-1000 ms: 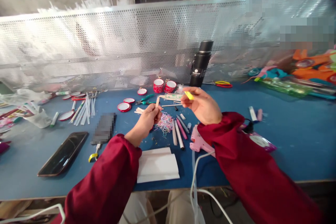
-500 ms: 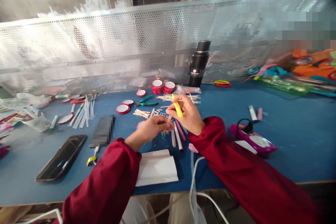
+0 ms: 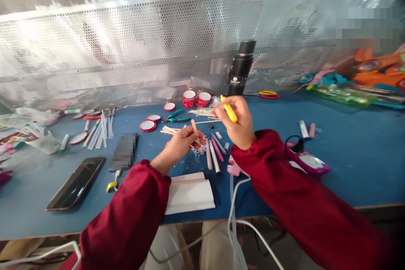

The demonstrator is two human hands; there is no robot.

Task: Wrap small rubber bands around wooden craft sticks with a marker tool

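Observation:
My left hand (image 3: 179,147) pinches a short wooden craft stick (image 3: 195,127), which points up between thumb and fingers. To its right and a little higher, my right hand (image 3: 239,123) is closed around a yellow marker (image 3: 230,110); the marker is apart from the stick. Under and beside my left hand lie several markers (image 3: 215,157) and a small pile of pale chain-like pieces (image 3: 198,150), partly hidden by the hand. More craft sticks (image 3: 170,130) lie just behind it. A folded white paper (image 3: 190,195) rests in front, near the table's edge.
Green-handled pliers (image 3: 175,117) and red-rimmed round discs (image 3: 147,125) lie farther back. A black bottle (image 3: 241,69) stands by the perforated metal screen (image 3: 126,50). A phone (image 3: 76,183) lies at left, a purple pack (image 3: 311,163) at right. White cable (image 3: 233,202) crosses the front edge.
My right hand has moved up and to the right with the yellow marker, away from my left hand. The craft stick in my left hand now shows more fully.

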